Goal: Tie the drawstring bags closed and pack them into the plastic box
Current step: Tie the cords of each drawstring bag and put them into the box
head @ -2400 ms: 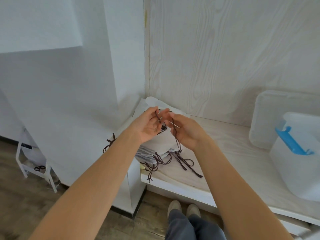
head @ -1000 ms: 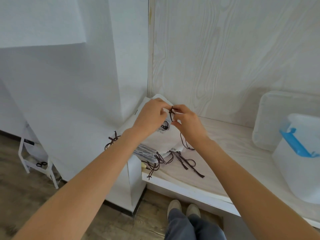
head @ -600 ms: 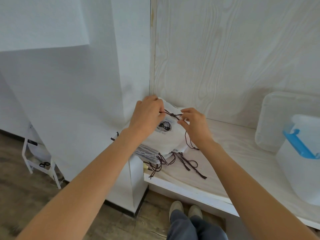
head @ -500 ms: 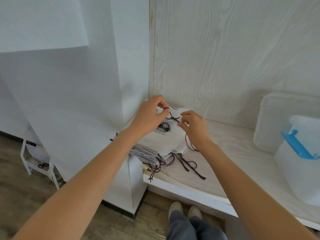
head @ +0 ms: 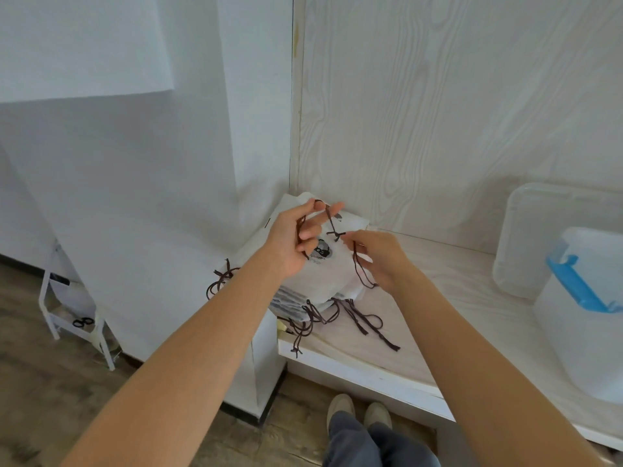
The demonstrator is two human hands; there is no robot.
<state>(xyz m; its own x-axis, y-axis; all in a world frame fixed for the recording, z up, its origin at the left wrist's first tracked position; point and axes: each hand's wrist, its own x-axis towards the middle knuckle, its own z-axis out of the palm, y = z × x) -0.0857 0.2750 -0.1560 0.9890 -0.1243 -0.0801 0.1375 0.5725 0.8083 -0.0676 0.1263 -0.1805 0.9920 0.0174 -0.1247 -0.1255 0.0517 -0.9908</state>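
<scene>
Drawstring (head: 332, 227) looped over left hand (head: 292, 242) fingers (head: 333, 208), right hand (head: 377, 256) pinching.

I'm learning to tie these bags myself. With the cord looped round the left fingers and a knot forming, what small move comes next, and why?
Probably draw the two hands apart to cinch the knot. The left hand has the dark drawstring looped round its fingers, the right hand pinches the other strand, and the knot between them looks loose above the top bag.
</scene>
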